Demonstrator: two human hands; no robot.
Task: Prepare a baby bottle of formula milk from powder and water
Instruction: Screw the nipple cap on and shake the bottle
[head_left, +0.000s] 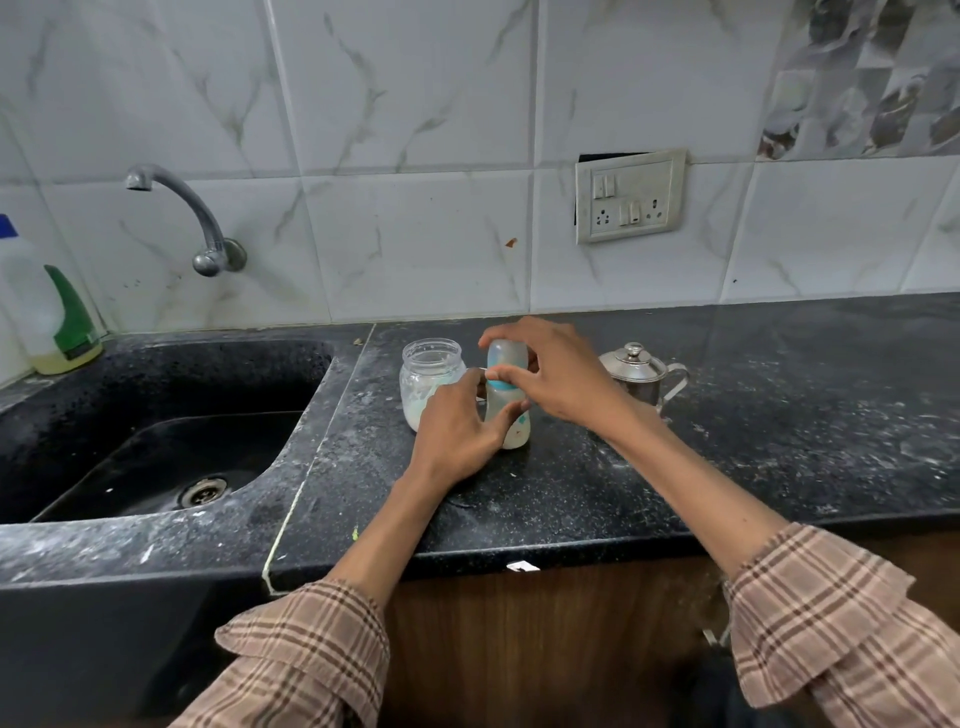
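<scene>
A translucent baby bottle with a blue collar and a clear cap stands upright on the black counter. My left hand wraps around the bottle's lower body. My right hand grips the cap and collar from the top and right. Just left of the bottle stands an open clear jar with white powder at its bottom. A lidded steel jug sits to the right, behind my right wrist.
A black sink with a drain lies to the left under a wall tap. A detergent bottle stands at the far left. A switch socket is on the tiled wall. The counter is dusted with white powder.
</scene>
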